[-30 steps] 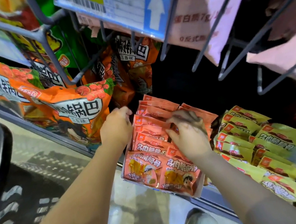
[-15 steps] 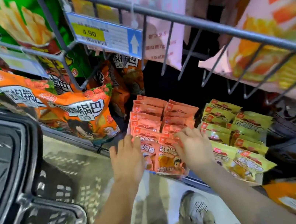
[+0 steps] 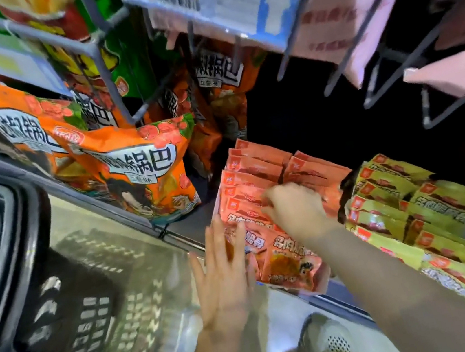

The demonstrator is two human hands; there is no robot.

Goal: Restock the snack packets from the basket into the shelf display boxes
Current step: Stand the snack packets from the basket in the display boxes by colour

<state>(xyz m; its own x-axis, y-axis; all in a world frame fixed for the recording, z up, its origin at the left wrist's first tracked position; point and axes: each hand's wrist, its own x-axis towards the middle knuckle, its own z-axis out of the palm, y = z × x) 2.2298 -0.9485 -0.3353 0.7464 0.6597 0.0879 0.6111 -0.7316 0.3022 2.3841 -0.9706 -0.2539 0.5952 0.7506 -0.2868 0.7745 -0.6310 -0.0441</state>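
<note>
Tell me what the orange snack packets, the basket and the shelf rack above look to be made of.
Orange snack packets: thin glossy plastic film, probably, judging by the sheen and creased, sealed edges.
Basket: dark moulded plastic, it seems, with a thick rounded rim and slotted walls.
Shelf rack: grey metal rod, apparently painted or coated; thin, straight, joined bars.

The left hand lies flat at lower centre, fingers straight and together. The right hand reaches up-left at centre, fingers curled downward.
</note>
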